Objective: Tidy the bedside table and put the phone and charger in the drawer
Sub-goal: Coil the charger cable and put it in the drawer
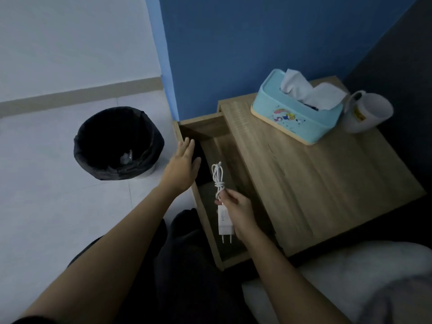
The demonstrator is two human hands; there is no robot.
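The bedside table (327, 174) at centre right is pale wood-grain board with a matt, finely streaked face; its open drawer (224, 146) shows the same finish, darker inside. The tissue box (294, 113) at upper right looks like smooth matt plastic, with soft crumpled paper rising from it. Beside it the mug (369, 111) is smooth and faintly glossy. The charger (225, 222) at centre is smooth white plastic. The bin (118, 142) at left wears a wrinkled dark liner.

White charger (225, 222) above open drawer (230, 258)
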